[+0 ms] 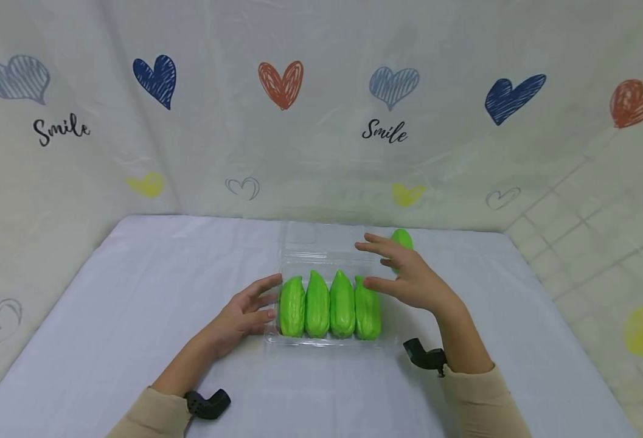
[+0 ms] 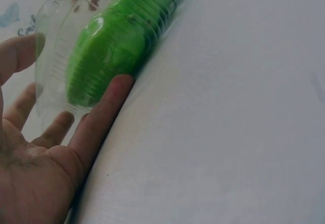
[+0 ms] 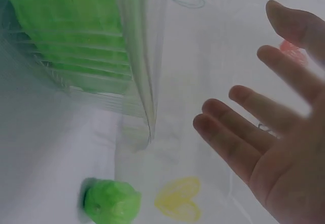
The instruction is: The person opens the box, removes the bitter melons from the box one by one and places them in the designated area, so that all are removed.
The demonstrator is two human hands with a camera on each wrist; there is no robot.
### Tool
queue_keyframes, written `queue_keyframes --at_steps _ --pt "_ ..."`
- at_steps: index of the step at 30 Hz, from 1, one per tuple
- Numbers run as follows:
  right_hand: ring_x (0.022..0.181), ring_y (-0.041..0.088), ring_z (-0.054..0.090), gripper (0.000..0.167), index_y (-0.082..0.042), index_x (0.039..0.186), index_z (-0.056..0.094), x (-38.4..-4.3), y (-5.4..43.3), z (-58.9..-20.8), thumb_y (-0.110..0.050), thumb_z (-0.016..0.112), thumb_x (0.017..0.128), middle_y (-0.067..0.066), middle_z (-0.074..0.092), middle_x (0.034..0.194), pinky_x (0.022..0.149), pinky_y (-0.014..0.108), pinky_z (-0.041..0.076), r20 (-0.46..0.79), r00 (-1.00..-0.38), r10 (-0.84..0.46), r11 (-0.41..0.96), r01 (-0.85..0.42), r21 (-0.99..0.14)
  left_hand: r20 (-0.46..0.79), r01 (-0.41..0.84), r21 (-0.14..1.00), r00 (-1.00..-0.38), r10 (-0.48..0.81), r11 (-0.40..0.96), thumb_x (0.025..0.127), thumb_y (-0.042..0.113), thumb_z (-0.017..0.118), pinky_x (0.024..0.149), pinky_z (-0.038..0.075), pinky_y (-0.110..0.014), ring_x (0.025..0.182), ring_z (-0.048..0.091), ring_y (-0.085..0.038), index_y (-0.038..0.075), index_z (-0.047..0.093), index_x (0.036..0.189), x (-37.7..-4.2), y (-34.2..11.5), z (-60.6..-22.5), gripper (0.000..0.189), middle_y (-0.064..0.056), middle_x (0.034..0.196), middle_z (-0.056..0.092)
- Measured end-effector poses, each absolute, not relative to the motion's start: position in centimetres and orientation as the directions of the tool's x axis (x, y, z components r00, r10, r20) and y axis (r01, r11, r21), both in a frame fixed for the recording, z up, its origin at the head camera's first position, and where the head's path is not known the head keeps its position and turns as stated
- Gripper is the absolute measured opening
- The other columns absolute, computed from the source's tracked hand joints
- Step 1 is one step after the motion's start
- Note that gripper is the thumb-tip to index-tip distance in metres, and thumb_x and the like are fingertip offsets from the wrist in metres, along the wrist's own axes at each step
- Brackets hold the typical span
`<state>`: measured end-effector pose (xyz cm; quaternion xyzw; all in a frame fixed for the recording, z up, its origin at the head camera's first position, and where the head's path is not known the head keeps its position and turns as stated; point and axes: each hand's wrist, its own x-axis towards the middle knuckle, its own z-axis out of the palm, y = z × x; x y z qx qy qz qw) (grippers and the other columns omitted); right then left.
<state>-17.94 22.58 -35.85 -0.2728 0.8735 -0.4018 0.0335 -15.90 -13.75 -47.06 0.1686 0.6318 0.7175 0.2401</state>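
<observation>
Several bright green ridged vegetable-shaped pieces [image 1: 317, 307] lie side by side in a clear plastic clamshell box [image 1: 326, 342] at the middle of the table. Its transparent lid [image 1: 321, 234] is folded back toward the wall. My left hand [image 1: 240, 313] rests against the box's left side, thumb and fingers spread along it; in the left wrist view the thumb touches the wall low down. Above the box's right end hovers my right hand [image 1: 409, 277], fingers extended and holding nothing. Behind it, another green piece [image 1: 402, 238] lies on the table, partly hidden by that hand.
A white cloth covers the table [image 1: 162, 292]. Behind it hangs a pale curtain [image 1: 321, 152] printed with hearts and lettering. Each wrist wears a black camera mount, one at the left cuff [image 1: 207, 404] and one at the right [image 1: 425, 354].
</observation>
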Motion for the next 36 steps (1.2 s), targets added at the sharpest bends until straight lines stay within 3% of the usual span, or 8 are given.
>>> queue_keyframes --at_steps 14,21,36 --pt "0.148 0.021 0.031 0.064 -0.022 0.147 0.050 -16.4 21.6 -34.6 -0.030 0.076 0.089 -0.002 0.034 0.160 0.109 0.049 0.042 0.181 -0.812 -0.555 0.527 -0.511 -0.679 -0.038 -0.119 0.987 -0.825 0.564 -0.108 0.098 0.011 0.060 0.097 0.052 -0.046 0.148 0.026 -0.038 0.015 0.024 0.159 -15.7 -13.8 -46.9 0.071 -0.009 0.165 0.018" --pt "0.148 0.025 0.031 0.062 -0.021 0.145 0.052 -16.1 20.4 -35.0 -0.029 0.077 0.089 0.000 0.036 0.159 0.109 0.056 0.039 0.186 -0.788 -0.587 0.527 -0.546 -0.651 -0.026 -0.111 0.987 -0.824 0.566 -0.116 0.098 0.010 0.059 0.097 0.052 -0.046 0.148 0.027 -0.038 0.014 0.024 0.159 -15.8 -13.8 -47.1 0.070 -0.009 0.165 0.019" --pt "0.147 0.027 0.035 0.060 -0.023 0.144 0.054 -16.3 18.6 -36.5 -0.030 0.076 0.089 0.000 0.037 0.159 0.108 0.057 0.040 0.115 -0.778 -0.618 0.573 -0.545 -0.612 -0.044 -0.113 0.989 -0.827 0.561 -0.090 0.098 0.011 0.060 0.097 0.052 -0.044 0.147 0.029 -0.036 0.015 0.025 0.158 -15.7 -13.8 -46.9 0.070 -0.008 0.165 0.020"
